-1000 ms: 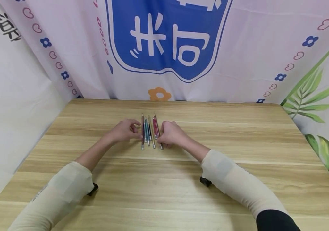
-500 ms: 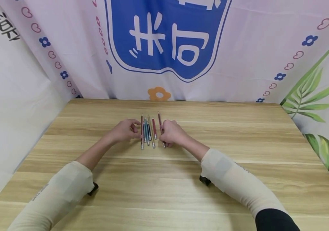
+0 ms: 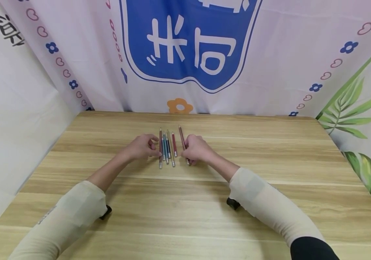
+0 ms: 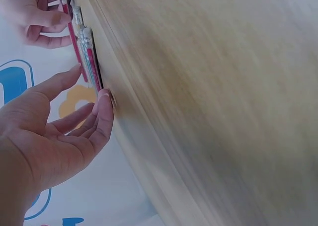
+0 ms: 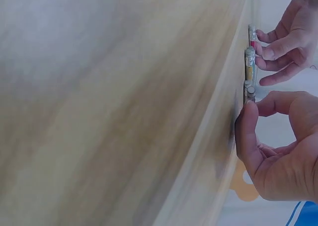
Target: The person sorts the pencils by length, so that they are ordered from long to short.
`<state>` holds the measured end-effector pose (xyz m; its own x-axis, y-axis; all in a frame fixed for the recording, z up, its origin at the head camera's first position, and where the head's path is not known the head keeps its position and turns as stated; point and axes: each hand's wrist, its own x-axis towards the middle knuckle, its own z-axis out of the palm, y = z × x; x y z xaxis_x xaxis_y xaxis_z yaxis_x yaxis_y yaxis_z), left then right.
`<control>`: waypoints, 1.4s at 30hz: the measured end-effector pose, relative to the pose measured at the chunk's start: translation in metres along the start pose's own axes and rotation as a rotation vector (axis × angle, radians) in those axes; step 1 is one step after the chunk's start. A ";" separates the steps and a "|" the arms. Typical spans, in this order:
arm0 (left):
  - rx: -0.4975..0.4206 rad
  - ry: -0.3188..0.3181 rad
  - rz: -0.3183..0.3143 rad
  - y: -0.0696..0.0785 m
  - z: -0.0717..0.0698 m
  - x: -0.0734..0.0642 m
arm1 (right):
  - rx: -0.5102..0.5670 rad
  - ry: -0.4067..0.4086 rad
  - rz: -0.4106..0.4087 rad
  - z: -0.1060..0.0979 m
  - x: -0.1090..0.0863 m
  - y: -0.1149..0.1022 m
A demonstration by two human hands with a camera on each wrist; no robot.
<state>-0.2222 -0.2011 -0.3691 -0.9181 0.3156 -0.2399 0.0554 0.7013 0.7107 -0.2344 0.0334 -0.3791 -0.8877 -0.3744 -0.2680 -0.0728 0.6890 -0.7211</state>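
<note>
Several pencils lie side by side on the wooden table, eraser ends towards the person. At the left of the row, loosely bent fingers of my left hand point(image 3: 141, 147) touch or nearly touch a dark red pencil point(image 3: 160, 139). Teal pencils point(image 3: 164, 144), a yellow pencil point(image 3: 173, 160) and a red pencil point(image 3: 174, 140) lie between the hands. My right hand point(image 3: 196, 148) pinches another dark red pencil point(image 3: 181, 134), tilted and apart from the row. The right wrist view shows thumb and finger of the right hand point(image 5: 283, 151) meeting near silvery pencil ends point(image 5: 251, 93).
The wooden table point(image 3: 172, 216) stretches towards the person in front of the pencils. Behind its far edge hangs a printed cloth point(image 3: 270, 83) with a blue emblem. A white cloth wall stands at the left, and leaf prints point(image 3: 351, 108) show at the right.
My right hand has drawn the dark red pencil to the right, away from the red one, widening the gap. The left hand and the other pencils stay about where they were.
</note>
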 end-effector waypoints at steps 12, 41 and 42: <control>0.039 0.005 -0.045 0.004 0.004 0.002 | 0.105 0.059 -0.012 -0.018 -0.013 0.013; 0.094 0.040 -0.103 0.001 0.010 0.012 | 0.206 0.123 0.068 -0.072 -0.036 0.062; 0.094 0.045 -0.107 0.001 0.010 0.012 | 0.209 0.126 0.071 -0.073 -0.037 0.063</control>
<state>-0.2291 -0.1901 -0.3776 -0.9371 0.2083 -0.2801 -0.0095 0.7870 0.6169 -0.2396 0.1361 -0.3676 -0.9377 -0.2404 -0.2508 0.0760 0.5625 -0.8233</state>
